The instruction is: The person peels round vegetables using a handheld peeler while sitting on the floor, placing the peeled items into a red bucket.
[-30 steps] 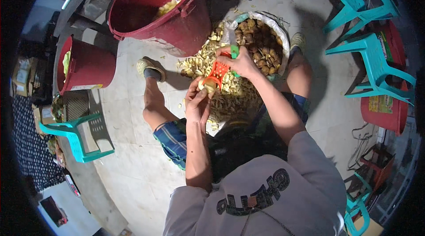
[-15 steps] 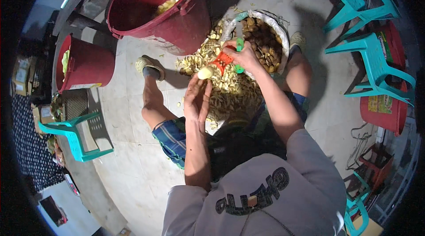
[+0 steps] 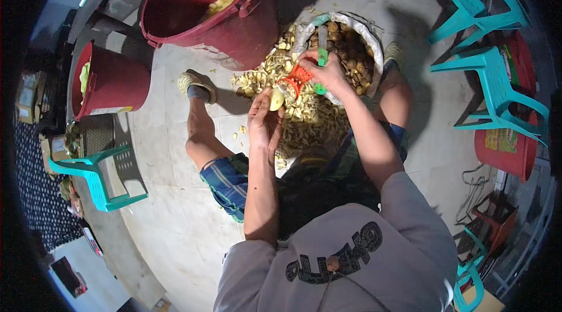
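Observation:
A pale peeled potato (image 3: 277,100) rests in the curled fingers of my left hand (image 3: 264,121). Closed around a red-orange peeler (image 3: 300,77), my right hand (image 3: 329,73) is just right of the potato, and the peeler's head is close to it. A green-handled knife (image 3: 322,56) is also in my right hand, its blade pointing away from me. Beneath both hands spreads a heap of peelings (image 3: 310,110). Beyond my right hand, a white sack (image 3: 373,42) with a rolled rim holds brown unpeeled potatoes (image 3: 351,60).
A large red tub (image 3: 234,42) with peeled potatoes (image 3: 224,2) inside stands ahead on the left. A smaller red bucket (image 3: 120,86) is farther left. Teal plastic chairs (image 3: 497,86) stand on the right, another teal chair (image 3: 96,177) on the left. My legs flank the peelings.
My left hand has turned and drawn slightly toward me, rolling the potato in its fingers. My right hand has tilted a little with the peeler and knife, showing more of the blade.

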{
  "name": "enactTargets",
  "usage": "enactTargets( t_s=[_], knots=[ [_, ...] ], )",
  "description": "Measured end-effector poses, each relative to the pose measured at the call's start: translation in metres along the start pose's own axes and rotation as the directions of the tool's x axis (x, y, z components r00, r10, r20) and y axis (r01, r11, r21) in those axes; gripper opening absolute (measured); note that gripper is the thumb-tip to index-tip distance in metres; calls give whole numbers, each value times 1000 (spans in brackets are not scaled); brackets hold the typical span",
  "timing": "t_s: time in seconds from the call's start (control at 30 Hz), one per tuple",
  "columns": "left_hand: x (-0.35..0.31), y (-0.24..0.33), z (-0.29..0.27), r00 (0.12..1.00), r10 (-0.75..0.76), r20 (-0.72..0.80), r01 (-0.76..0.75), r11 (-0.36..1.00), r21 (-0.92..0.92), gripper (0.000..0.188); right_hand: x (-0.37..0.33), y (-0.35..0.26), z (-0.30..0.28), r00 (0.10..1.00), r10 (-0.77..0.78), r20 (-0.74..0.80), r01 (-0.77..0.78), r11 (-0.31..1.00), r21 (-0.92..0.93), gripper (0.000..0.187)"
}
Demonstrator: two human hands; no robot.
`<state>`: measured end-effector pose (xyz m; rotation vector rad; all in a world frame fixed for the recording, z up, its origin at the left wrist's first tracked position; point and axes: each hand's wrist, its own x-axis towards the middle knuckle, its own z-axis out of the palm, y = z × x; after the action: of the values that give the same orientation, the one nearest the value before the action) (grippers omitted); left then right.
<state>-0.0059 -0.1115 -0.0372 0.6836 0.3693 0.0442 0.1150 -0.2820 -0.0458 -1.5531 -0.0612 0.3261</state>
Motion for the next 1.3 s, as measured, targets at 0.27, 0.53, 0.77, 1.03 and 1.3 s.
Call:
enactTargets(
  t_s=[0.27,0.53,0.77,1.03,1.3],
  knots=[
    [-6,7,10,999,-18,-32,17,999,-41,25,6,10,-1,987,-152,-59,137,970,-199,18],
    [0,-6,3,958,186,-217,-155,976,153,23,-7,2,16,992,-88,91,95,992,-83,21],
    [4,3,5,972,39,-231,-54,997,-59,21,-5,-3,15,994,-107,4,106,984,-140,20],
    [4,-13,10,919,242,-310,-199,966,165,16,-6,3,21,981,-189,38,193,966,-170,17],
    [5,-1,17,933,-53,-355,9,992,-126,27,-15,-2,29,972,-235,4,235,968,-83,18]
  ],
)
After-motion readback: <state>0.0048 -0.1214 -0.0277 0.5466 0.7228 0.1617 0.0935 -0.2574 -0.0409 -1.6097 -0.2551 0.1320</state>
